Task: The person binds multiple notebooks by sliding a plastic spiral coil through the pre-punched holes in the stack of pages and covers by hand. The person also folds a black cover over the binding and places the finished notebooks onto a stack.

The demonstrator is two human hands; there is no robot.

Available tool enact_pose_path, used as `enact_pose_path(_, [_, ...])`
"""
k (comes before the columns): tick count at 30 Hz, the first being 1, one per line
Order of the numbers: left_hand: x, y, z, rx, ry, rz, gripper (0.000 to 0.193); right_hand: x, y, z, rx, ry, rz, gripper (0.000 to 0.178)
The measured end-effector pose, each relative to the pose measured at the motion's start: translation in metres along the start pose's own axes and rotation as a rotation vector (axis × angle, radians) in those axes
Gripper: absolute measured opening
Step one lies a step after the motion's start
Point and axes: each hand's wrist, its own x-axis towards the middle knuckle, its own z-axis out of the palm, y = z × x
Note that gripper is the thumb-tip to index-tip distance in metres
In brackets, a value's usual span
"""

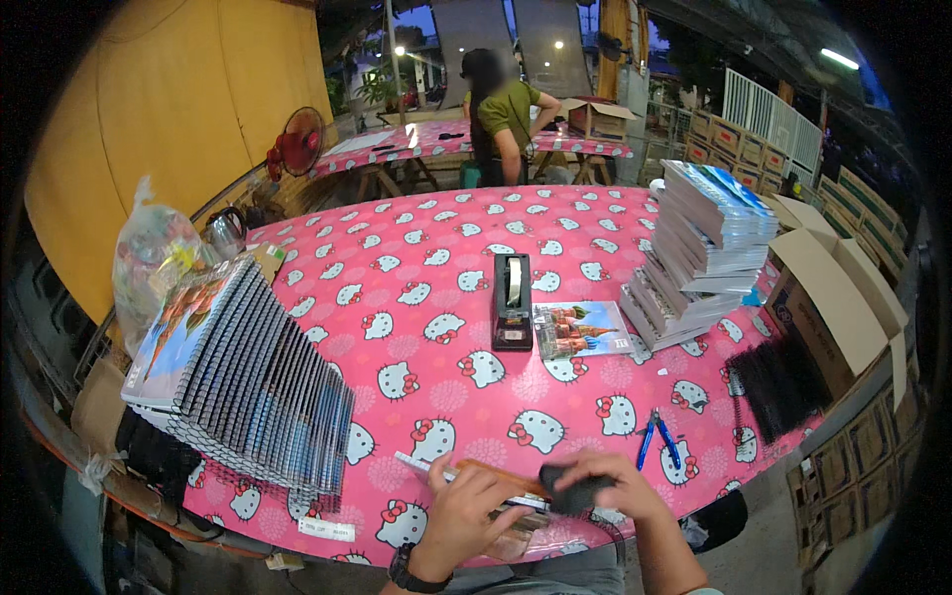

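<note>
1. While my left hand [466,516] presses a clear-wrapped flat pack [496,488] at the pink cat-print table [416,297] edge, my right hand [605,488] fingers grip a small black object [577,493].
2. Open brown cardboard box [833,307] stands right; contents unseen.

Left hand [466,516] fingers curled, grip closed; right hand [595,486] clenched alongside, forearms converging.

Tablecloth [416,297]: smooth, slightly glossy plastic sheet with printed pattern. Spiral notebooks [248,382]: paper with glossy covers and metal wire bindings; tape dispenser [512,300] black matt plastic. Boxes [833,297] matt brown cardboard; pliers [657,436] with blue plastic-coated handles.
</note>
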Motion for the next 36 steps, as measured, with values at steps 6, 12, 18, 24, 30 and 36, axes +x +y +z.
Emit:
enact_pose_path(6, [0.000,0.005,-0.002,-0.071,0.065,-0.080,0.043,0.002,0.002,-0.011,-0.107,0.045,0.015,0.056])
enact_pose_path(12, [0.001,-0.001,-0.002,-0.052,0.015,-0.084,0.056,0.016,0.010,-0.008,-0.335,0.050,0.087,0.052])
enact_pose_path(18, [0.009,-0.002,-0.011,0.021,0.022,-0.067,0.056,0.023,0.009,-0.003,-0.312,-0.025,0.013,0.046])
enact_pose_path(24, [-0.002,-0.021,-0.016,0.009,0.064,-0.161,0.060,0.025,0.002,0.009,-0.231,-0.157,0.027,0.049])
enact_pose_path(30, [-0.005,-0.021,-0.022,-0.019,0.035,-0.152,0.061,0.028,-0.012,0.020,0.046,-0.191,-0.099,0.045])
enact_pose_path(36, [-0.007,-0.021,-0.023,0.011,0.063,-0.148,0.067,0.042,-0.006,0.018,-0.132,-0.160,-0.180,0.047])
